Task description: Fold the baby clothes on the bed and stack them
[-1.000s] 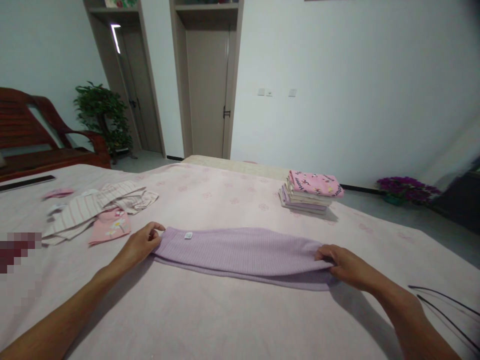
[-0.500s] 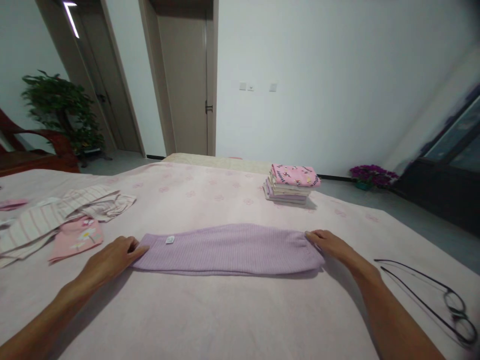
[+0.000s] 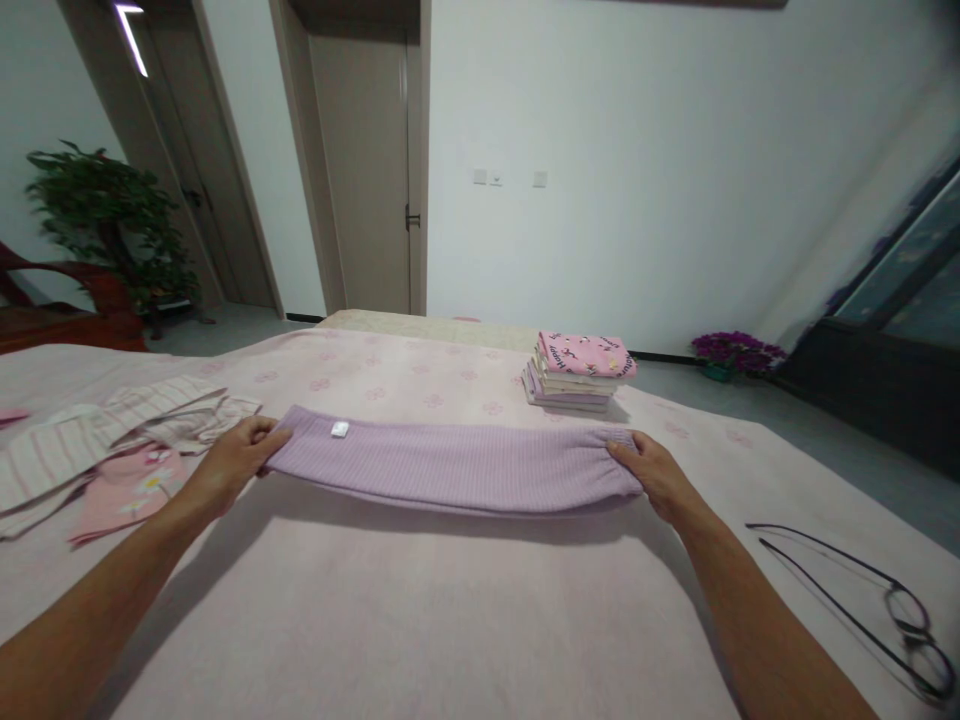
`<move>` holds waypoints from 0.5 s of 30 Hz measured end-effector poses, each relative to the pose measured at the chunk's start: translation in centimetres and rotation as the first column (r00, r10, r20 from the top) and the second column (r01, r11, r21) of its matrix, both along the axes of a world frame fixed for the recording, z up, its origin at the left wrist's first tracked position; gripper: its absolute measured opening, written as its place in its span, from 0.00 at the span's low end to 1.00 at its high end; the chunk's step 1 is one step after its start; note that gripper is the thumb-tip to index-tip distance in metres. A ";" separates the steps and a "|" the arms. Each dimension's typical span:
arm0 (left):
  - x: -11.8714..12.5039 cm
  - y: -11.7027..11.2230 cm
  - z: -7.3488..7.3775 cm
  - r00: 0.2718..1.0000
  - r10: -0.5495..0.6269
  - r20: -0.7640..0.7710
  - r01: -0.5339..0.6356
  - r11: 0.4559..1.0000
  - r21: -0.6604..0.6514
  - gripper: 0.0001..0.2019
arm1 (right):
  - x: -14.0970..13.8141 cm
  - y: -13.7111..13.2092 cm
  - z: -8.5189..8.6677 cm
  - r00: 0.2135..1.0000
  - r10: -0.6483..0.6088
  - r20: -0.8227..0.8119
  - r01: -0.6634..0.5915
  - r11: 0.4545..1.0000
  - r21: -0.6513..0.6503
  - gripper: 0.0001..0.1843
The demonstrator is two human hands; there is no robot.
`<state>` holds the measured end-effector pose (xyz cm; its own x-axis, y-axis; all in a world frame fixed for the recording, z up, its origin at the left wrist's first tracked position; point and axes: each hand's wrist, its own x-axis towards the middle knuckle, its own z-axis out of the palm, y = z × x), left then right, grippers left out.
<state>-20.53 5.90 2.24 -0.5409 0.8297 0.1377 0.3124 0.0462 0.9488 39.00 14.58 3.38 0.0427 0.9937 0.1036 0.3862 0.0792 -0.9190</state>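
A ribbed lilac garment (image 3: 457, 465), folded into a long strip, is stretched between both hands and held just above the bed cover. A small white label (image 3: 340, 429) shows near its left end. My left hand (image 3: 244, 450) pinches the left end, thumb on top. At the other end, which looks gathered, my right hand (image 3: 649, 468) is closed on the cloth with its thumb over it. Shadow falls beneath the strip. Whether the garment is trousers or a top, I cannot tell.
Beyond the garment stands a stack of folded clothes (image 3: 577, 372), a pink printed piece on top. Striped clothing (image 3: 67, 440) and a pink flowered piece (image 3: 131, 487) lie at the left. Black-framed glasses (image 3: 911, 630) rest on the pink cover (image 3: 450, 620) at right.
Both hands have raised the lilac garment off the cover, and it has shifted slightly away from me. The view has moved a little.
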 end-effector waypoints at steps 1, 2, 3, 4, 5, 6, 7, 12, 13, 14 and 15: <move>-0.2 1.0 0.0 1.000 0.004 -0.013 -0.004 1.000 -0.001 0.21 | -0.1 0.5 -0.3 1.000 0.001 -0.026 -0.001 1.000 -0.006 0.26; -0.3 1.9 -0.3 0.999 0.001 -0.038 -0.002 1.000 -0.025 0.21 | -0.1 1.1 -0.8 1.000 0.002 -0.026 -0.002 1.000 -0.016 0.26; -0.4 2.6 -0.7 0.996 -0.006 -0.085 0.000 0.998 -0.070 0.22 | -0.1 1.5 -1.4 1.000 -0.003 0.003 0.003 1.000 -0.026 0.27; -0.5 3.2 -1.3 0.988 0.000 -0.154 -0.018 0.993 -0.114 0.22 | 0.0 2.0 -2.2 0.998 -0.017 0.056 0.019 0.999 -0.032 0.27; -0.5 3.5 -2.0 0.970 0.000 -0.242 -0.042 0.985 -0.167 0.23 | 0.2 2.3 -3.1 0.992 -0.042 0.123 0.046 0.999 -0.028 0.28; -0.5 3.7 -2.8 0.942 -0.007 -0.337 -0.070 0.974 -0.214 0.23 | 0.3 2.5 -3.9 0.979 -0.078 0.186 0.082 0.997 -0.011 0.28; -0.5 3.7 -3.5 0.906 -0.020 -0.423 -0.095 0.964 -0.247 0.24 | 0.5 2.6 -4.7 0.966 -0.119 0.231 0.119 0.993 0.016 0.29; 0.3 2.2 -5.2 0.688 0.007 -0.726 -0.158 0.978 -0.140 0.23 | 1.2 1.7 -6.1 0.922 -0.294 0.253 0.233 0.941 0.244 0.24; 0.5 1.8 -5.2 0.634 0.014 -0.773 -0.132 0.987 -0.091 0.22 | 1.3 1.4 -6.0 0.907 -0.328 0.263 0.243 0.919 0.310 0.21; 0.7 1.4 -5.2 0.589 0.018 -0.808 -0.090 0.995 -0.043 0.20 | 1.3 1.1 -5.8 0.890 -0.356 0.285 0.240 0.897 0.371 0.19; 0.8 1.1 -5.1 0.559 0.022 -0.829 -0.037 0.999 0.001 0.19 | 1.3 0.7 -5.6 0.875 -0.368 0.315 0.220 0.881 0.418 0.18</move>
